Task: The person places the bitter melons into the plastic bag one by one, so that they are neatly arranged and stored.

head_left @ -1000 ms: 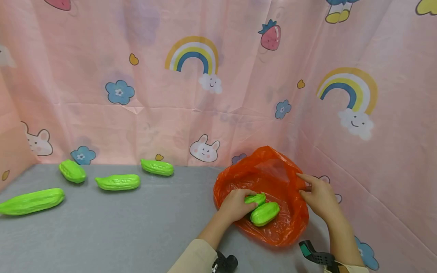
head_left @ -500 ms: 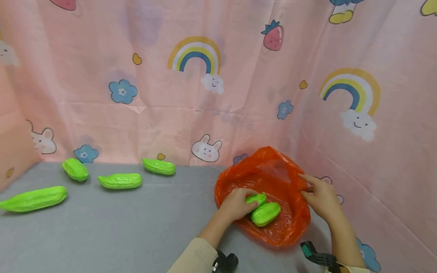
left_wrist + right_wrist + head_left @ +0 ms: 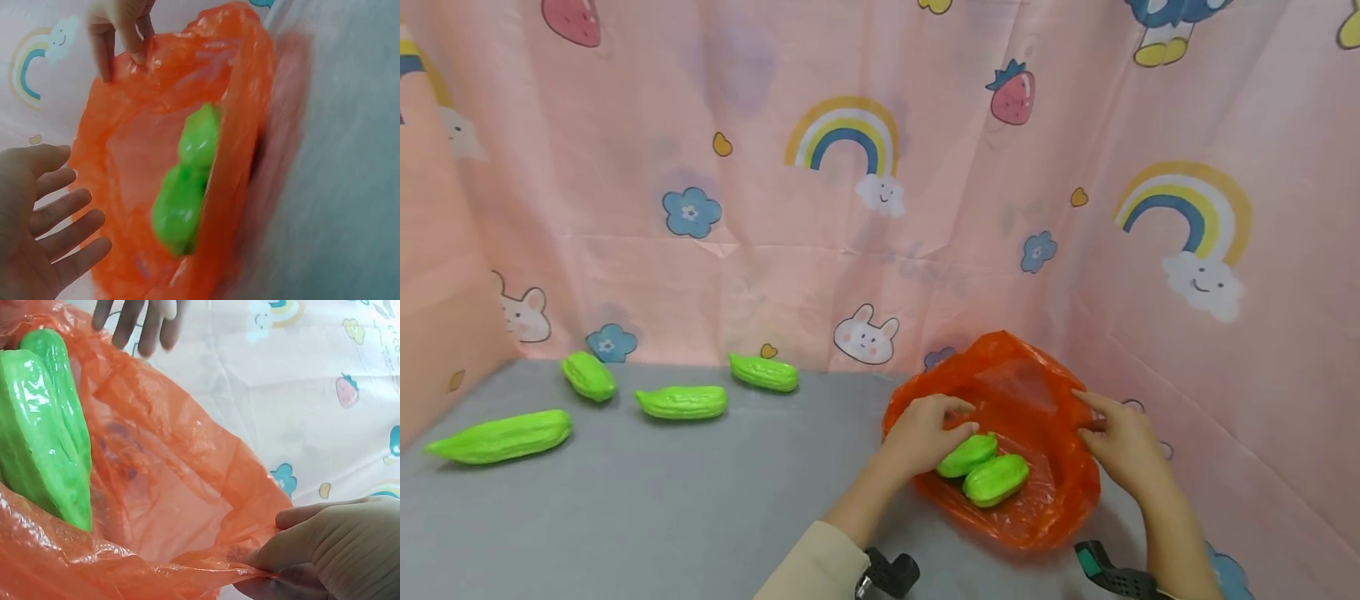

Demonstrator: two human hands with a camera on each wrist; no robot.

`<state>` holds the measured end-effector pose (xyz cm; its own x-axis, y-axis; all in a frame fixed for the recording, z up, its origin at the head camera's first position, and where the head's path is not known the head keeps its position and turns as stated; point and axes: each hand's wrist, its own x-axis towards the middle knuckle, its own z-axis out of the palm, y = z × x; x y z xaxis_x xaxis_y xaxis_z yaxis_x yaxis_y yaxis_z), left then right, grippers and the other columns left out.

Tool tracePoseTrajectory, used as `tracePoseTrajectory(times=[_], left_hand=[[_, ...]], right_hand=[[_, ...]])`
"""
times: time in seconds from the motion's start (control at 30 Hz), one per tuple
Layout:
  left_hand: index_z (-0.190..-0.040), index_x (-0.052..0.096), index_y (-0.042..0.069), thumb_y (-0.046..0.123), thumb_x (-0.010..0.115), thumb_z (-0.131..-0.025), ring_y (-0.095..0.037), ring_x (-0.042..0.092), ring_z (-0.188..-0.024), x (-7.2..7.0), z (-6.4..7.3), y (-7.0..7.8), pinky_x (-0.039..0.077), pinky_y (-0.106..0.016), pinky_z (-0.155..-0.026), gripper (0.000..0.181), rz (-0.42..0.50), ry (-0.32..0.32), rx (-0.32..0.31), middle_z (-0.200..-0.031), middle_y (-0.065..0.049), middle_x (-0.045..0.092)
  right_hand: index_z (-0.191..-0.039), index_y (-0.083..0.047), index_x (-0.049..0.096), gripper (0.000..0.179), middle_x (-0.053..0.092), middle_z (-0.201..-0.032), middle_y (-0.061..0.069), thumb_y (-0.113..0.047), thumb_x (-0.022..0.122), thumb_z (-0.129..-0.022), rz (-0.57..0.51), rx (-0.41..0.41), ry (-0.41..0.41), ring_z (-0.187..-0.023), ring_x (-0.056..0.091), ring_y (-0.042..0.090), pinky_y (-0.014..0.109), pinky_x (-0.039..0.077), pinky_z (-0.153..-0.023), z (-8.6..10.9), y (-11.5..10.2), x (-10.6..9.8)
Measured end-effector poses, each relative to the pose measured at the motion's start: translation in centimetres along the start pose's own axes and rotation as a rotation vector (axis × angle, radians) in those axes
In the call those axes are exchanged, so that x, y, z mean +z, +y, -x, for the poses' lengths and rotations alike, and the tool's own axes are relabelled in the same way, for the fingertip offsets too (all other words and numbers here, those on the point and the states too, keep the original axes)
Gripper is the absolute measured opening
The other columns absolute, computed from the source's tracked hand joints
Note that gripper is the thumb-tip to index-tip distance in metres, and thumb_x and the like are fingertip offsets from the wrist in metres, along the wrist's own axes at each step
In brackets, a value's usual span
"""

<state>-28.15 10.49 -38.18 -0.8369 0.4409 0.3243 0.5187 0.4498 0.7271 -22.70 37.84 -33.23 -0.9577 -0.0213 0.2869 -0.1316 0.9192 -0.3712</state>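
Note:
A thin red-orange plastic bag [image 3: 1063, 500] lies with its mouth spread on the right of the table. Two ridged bright-green bitter melons, a rear one [image 3: 966, 457] and a front one [image 3: 996, 481], lie side by side inside it. Above the rear melon hovers my left hand [image 3: 921, 435], fingers relaxed and apart, holding nothing; the left wrist view shows this hand [image 3: 37, 219] with its fingers extended. My right hand [image 3: 1129, 448] pinches the bag's right rim between thumb and fingers, as the right wrist view of that hand [image 3: 337, 550] confirms.
On the grey table [image 3: 700, 500], other bitter melons lie to the left: a long one [image 3: 501, 437], one at the back left [image 3: 588, 377], a middle one [image 3: 682, 402] and a back one [image 3: 763, 372]. A pink patterned curtain [image 3: 775, 275] closes the back and sides.
My left hand has let go of the rear bitter melon and risen slightly off it. My right hand keeps its pinch on the bag. The head view has turned a little to the left.

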Motion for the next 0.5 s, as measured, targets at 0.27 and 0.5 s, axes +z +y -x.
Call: tracePoseTrajectory(times=[0.27,0.5], left_hand=[[-0.127,0.071,0.013,0.029,0.065,-0.099,-0.022,0.066,-0.117,-4.3,-0.3,-1.2,0.055,-0.04,-0.099,0.032,-0.083,0.016,0.007,-0.128,-0.002,0.071],[-0.13,0.068,0.015,0.032,0.062,-0.1,-0.026,0.064,-0.121,-8.1,1.0,-4.1,0.058,-0.043,-0.093,0.034,-0.023,0.078,-0.096,-0.133,-0.004,0.068]], right_hand=[[-0.14,0.009,0.052,0.053,0.061,-0.124,0.04,0.003,0.064,-0.089,0.009,0.012,-0.005,-0.101,0.068,0.053,0.051,0.062,-0.072,0.0,0.3,-0.2],[-0.14,0.009,0.052,0.053,0.063,-0.12,0.039,0.003,0.064,-0.089,0.004,0.007,-0.006,-0.098,0.069,0.052,0.051,0.062,-0.071,-0.1,0.3,0.1]])
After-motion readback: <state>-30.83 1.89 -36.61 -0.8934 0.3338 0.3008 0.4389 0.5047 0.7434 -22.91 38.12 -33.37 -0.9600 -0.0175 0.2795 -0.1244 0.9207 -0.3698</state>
